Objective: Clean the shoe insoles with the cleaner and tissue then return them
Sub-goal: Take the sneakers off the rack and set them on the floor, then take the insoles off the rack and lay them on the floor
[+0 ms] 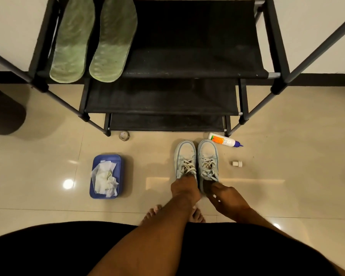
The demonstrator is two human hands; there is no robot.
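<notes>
Two green insoles [74,40] [114,40] lie side by side on the left of the black rack's top shelf [197,62]. A pair of pale blue sneakers [185,158] [207,156] stands on the floor in front of the rack. My left hand [184,187] grips the heel of the left sneaker. At the heel of the right sneaker my right hand [225,198] rests with curled fingers; whether it grips is unclear. The cleaner bottle [224,140] lies on its side to the right of the shoes. Crumpled tissue [106,180] fills a blue tray [120,162].
A small white cap [237,163] lies on the tiles right of the sneakers. A roll of tape [124,135] sits by the rack's lowest shelf. My bare toes [153,213] show below the hands. Two lower shelves and the rack's poles stand ahead.
</notes>
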